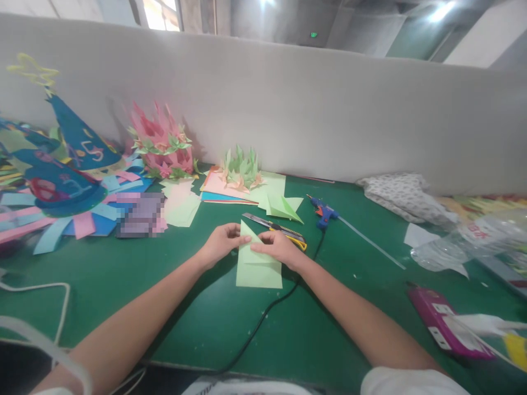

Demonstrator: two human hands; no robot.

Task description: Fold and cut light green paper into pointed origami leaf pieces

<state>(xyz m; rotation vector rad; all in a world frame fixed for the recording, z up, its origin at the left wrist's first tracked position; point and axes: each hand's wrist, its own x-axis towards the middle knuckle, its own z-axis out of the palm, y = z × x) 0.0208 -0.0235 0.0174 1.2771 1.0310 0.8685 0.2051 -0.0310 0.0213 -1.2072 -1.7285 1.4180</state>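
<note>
Head view: looking forward and down over a green bench, grey partition wall behind.
Left hand: on the upper left edge of the light green paper, fingers curled and pinching the fold.
Right hand: on the upper right of the same sheet, fingers pressed flat on the crease, gripping nothing else.
Light green paper: flat on the bench at centre, top folded to a point, lower edge square and bare.
Just behind the hands: utility knife with yellow end, touching or nearly touching the right hand.
Further back: folded green piece, stack of coloured sheets with small paper flowers on top, pink paper flower piece.
Right of the knife: blue glue gun, its black cord running under the right forearm toward the near edge.
Left side: blue paper cones and loose coloured strips; white cable near the left edge.
Right side: patterned cloth, clear plastic bags, pink box.
Open room: bare green surface in front of the sheet and to its left; right side crowded toward the edge.
</note>
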